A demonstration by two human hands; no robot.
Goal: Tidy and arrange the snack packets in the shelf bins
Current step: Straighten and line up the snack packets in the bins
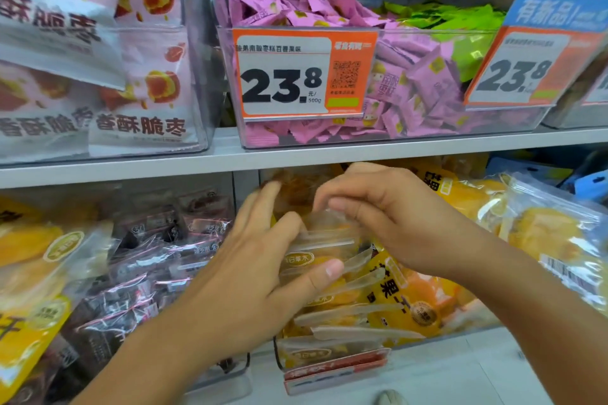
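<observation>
Both hands are on the yellow snack packet (324, 250) in the lower shelf bin (332, 368). Left hand (260, 276) grips it, thumb across the front, while the right hand (391, 217) pinches its clear top edge.

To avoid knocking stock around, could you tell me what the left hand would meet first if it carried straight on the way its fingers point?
Probably the yellow dried-fruit packets at the back of the lower bin: the left hand points up and inward over the packet it holds. Depth is unclear.
</observation>
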